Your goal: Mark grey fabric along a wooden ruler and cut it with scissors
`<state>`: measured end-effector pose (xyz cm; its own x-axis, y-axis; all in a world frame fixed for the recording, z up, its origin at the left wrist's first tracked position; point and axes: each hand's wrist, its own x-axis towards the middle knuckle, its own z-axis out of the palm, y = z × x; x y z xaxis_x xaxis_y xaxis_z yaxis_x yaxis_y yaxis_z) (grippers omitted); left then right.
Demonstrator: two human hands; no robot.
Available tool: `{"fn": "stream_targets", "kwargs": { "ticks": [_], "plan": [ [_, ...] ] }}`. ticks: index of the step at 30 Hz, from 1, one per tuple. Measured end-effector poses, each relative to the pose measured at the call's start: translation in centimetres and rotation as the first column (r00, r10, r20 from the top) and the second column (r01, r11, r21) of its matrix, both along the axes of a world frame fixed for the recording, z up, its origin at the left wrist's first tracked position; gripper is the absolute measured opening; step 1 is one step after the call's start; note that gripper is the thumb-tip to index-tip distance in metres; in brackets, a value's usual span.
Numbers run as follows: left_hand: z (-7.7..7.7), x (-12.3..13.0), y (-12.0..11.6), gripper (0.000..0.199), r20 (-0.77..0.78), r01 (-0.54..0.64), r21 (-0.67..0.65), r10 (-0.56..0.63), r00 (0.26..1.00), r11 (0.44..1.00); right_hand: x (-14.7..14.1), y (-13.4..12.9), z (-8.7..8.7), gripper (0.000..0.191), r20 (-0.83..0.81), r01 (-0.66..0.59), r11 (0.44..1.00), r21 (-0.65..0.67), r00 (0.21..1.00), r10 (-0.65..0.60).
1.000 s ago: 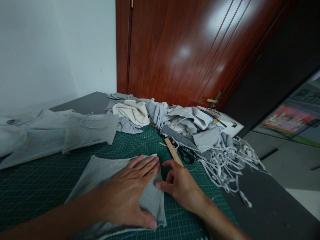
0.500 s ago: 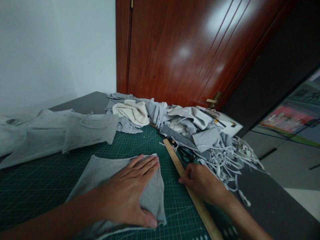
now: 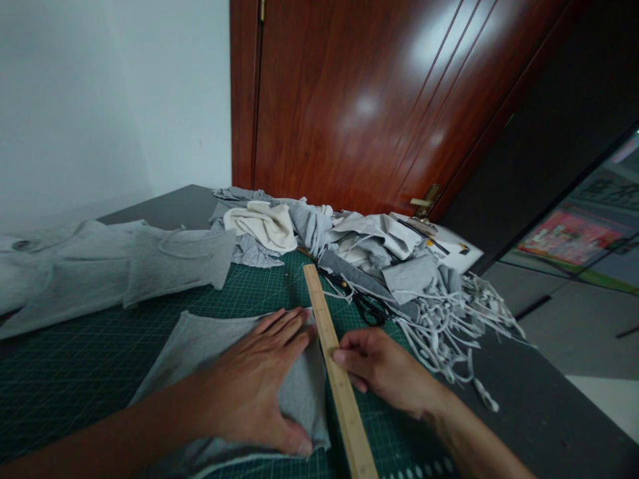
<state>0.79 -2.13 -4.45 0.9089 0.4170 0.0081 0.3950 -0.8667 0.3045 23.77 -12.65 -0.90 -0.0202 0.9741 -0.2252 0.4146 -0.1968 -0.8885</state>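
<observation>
Grey fabric point(image 3: 200, 346) lies flat on a green cutting mat point(image 3: 259, 286) at the lower middle. My left hand point(image 3: 254, 386) rests on it, palm down with the thumb spread. A wooden ruler point(image 3: 324, 326) runs lengthwise along the fabric's right edge. My right hand point(image 3: 377, 362) pinches the ruler's right side between thumb and fingers. Black scissors point(image 3: 369, 306) lie beyond the right hand, partly beside the scraps.
Grey sewn pieces point(image 3: 174, 259) lie at the left. Cream cloth point(image 3: 264, 225), heaped grey fabric point(image 3: 369, 239) and tangled strips point(image 3: 444, 326) fill the back and right. A white box point(image 3: 456, 249) stands before the wooden door point(image 3: 339, 100).
My right hand has moved left with the ruler, which now lies against the fabric's right edge. More of the scissors shows. My left hand has barely moved.
</observation>
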Motion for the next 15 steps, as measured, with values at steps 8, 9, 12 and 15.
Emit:
{"fn": "stream_targets", "kwargs": {
  "ticks": [8, 9, 12, 15],
  "plan": [
    [0.0, 0.2, -0.3, 0.136, 0.028, -0.005, -0.012, 0.006, 1.0, 1.0, -2.7, 1.1, -2.6, 0.018, -0.135, 0.046, 0.997, 0.065, 0.99, -0.037],
    [0.0, 0.3, -0.3, 0.138, 0.029, -0.005, -0.016, 0.006, 1.0, 1.0, -2.7, 1.0, -2.7, 0.017, -0.116, 0.049, 0.996, 0.074, 0.992, -0.04],
    [-0.2, 0.2, -0.2, 0.14, 0.068, 0.002, -0.024, -0.001, 0.998, 1.0, -2.7, 0.5, -2.8, 0.012, -0.04, 0.032, 0.992, 0.126, 0.999, -0.027],
    [-0.5, 0.2, -0.1, 0.142, 0.13, 0.003, -0.025, 0.0, 0.991, 1.0, -2.7, -0.2, -2.3, 0.01, 0.055, -0.015, 0.985, 0.174, 0.998, 0.006]
  ]
}}
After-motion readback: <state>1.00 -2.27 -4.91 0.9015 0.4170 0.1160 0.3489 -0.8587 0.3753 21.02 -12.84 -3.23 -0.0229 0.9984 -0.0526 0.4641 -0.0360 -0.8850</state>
